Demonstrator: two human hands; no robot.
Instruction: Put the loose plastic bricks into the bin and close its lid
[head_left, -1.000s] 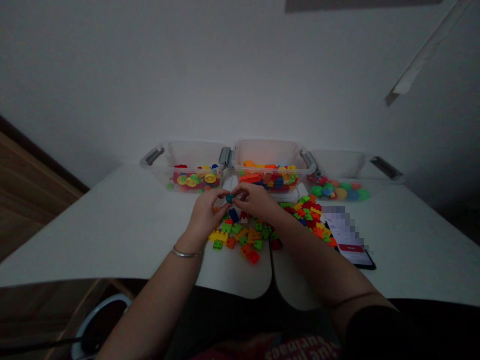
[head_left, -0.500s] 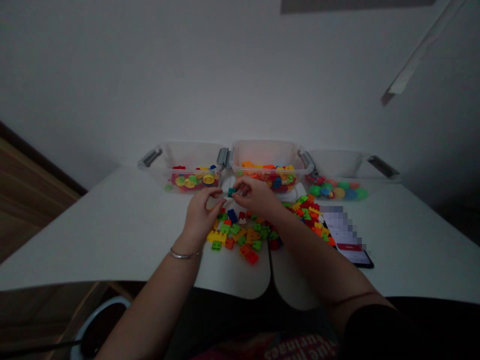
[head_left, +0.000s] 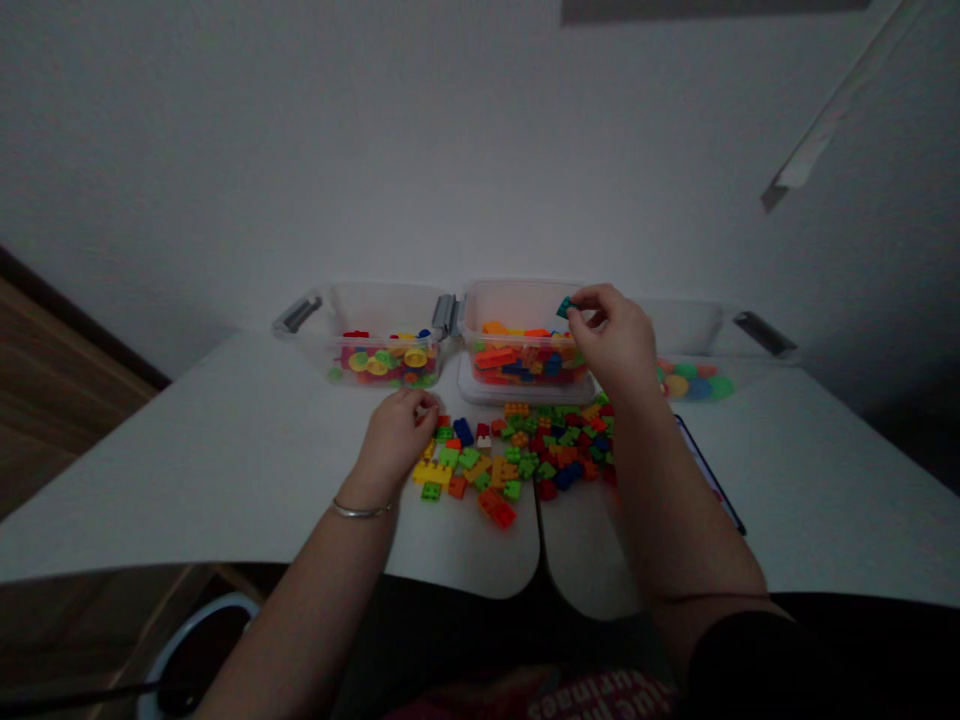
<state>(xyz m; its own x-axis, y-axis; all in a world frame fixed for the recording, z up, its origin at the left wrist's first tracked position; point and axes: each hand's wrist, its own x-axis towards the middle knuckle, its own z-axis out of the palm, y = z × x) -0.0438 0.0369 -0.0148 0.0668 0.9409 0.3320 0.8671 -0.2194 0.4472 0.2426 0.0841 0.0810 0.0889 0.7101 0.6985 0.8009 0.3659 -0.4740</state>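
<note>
A small teal toy brick [head_left: 565, 307] is pinched between the thumb and fingertips of my right hand [head_left: 616, 338]. That hand is raised over the right side of the middle clear bin [head_left: 525, 345], which holds orange, yellow, blue and red bricks. Lower down, at the left edge of a loose pile of toy bricks [head_left: 525, 462], is my left hand [head_left: 397, 432], with a bracelet at its wrist. Its fingers are curled and closed, and anything inside them is hidden. Closest to it are yellow, green and dark blue bricks.
A left clear bin [head_left: 382, 340] holds colourful round and other plastic pieces. The right clear bin [head_left: 739, 350], partly behind my right hand, contains coloured balls. A phone [head_left: 709, 475] lies beside my right forearm. A gap divides the table's front edge between rounded corners.
My right hand has carried the teal brick up and right, from above the pile to over the middle bin. My left hand has drawn down slightly, and its spread fingers have curled closed.
</note>
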